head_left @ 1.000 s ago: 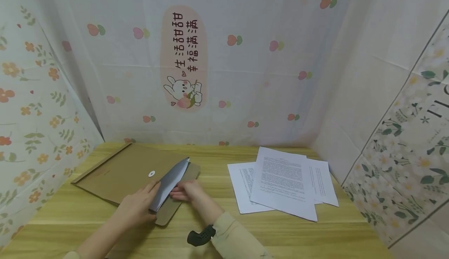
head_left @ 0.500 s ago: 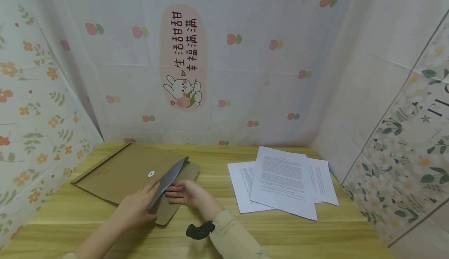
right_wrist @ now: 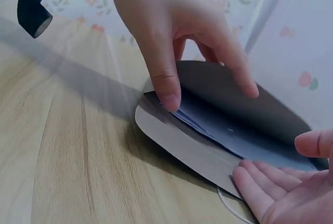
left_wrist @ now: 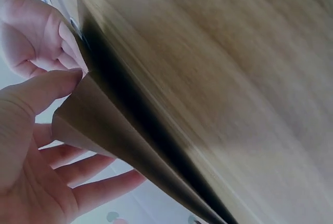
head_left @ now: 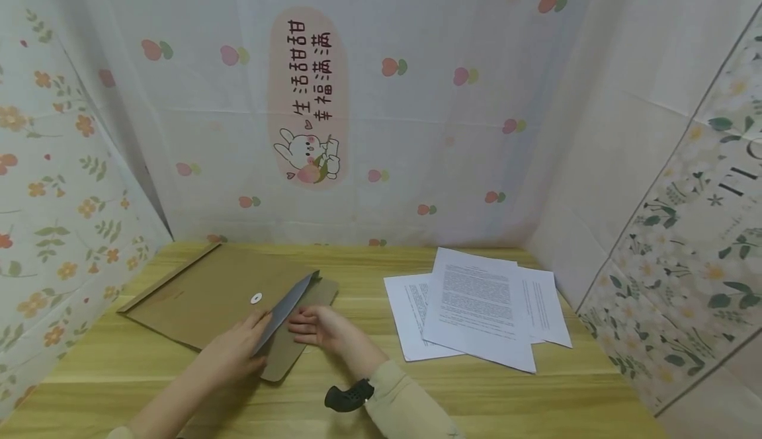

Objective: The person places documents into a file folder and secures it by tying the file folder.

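Observation:
A brown kraft paper file envelope [head_left: 208, 287] lies on the left of the table, its mouth raised and its flap [head_left: 281, 363] laid out toward the person. My left hand [head_left: 229, 353] grips the near corner of the mouth, thumb at the opening and fingers round the outside, as the left wrist view also shows. Inside the mouth, sheets of paper [right_wrist: 208, 128] show in the right wrist view. My right hand [head_left: 330, 333] is palm up with fingers loosely extended, fingertips at the flap beside the mouth. It grips nothing that I can see.
Several printed sheets [head_left: 476, 307] lie overlapped on the right of the wooden table [head_left: 369, 399]. A white round button [head_left: 256, 298] sits on the envelope, and a pale string [right_wrist: 229, 208] trails by the flap. Patterned cloth [head_left: 452, 161] hangs behind and at both sides.
My right hand's fingers have straightened and shifted slightly at the mouth. The raised mouth looks a little narrower. My left hand keeps its hold, and the loose sheets stay where they were.

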Demonstrator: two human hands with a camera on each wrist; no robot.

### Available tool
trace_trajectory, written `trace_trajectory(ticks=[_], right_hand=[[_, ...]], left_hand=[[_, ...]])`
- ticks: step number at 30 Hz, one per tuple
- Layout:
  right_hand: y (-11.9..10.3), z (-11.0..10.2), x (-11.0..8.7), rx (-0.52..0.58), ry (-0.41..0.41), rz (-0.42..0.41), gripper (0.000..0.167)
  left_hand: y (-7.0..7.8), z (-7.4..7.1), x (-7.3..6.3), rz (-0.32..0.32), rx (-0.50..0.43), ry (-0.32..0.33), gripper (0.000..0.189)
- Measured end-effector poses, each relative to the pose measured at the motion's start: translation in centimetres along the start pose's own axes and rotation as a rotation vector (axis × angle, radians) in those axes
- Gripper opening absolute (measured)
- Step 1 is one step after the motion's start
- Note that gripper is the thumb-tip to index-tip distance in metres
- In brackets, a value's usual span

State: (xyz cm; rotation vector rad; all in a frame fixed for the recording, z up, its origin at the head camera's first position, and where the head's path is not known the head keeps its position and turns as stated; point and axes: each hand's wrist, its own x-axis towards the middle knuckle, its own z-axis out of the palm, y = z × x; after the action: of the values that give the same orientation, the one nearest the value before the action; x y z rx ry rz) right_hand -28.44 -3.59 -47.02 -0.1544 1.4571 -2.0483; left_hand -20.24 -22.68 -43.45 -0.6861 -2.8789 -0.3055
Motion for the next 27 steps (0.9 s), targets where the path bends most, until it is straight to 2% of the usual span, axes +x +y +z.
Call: trace_trajectory(ticks=[6, 14, 18, 22, 27], right_hand=[[-0.8, -0.5, -1.3, -0.125, 0.056, -0.048, 0.048], [-2.9, -1.9, -3.5, -0.285, 0.138, -0.090, 0.045], [-4.1, -3.6, -4.7, -0.314, 0.162, -0.108, 0.045], [-5.4, -5.6, -5.9, -0.337, 0.165, -0.159, 0.044], [-7.0, -8.2, -8.0, -0.409, 0.201, -0.222, 0.043]], left_hand=[[-0.2, -0.1, 0.1, 0.070, 0.007, -0.038, 0.066], [0.1, -0.2, 0.9, 0.094, 0.040, -0.019, 0.030], [0.6, -0.3, 1.3, 0.079, 0.031, -0.033, 0.023], [1.4, -0.7, 2.4, 0.056, -0.012, -0.047, 0.024], [2.6, -1.3, 4.1, -0.011, -0.149, -0.056, 0.027]])
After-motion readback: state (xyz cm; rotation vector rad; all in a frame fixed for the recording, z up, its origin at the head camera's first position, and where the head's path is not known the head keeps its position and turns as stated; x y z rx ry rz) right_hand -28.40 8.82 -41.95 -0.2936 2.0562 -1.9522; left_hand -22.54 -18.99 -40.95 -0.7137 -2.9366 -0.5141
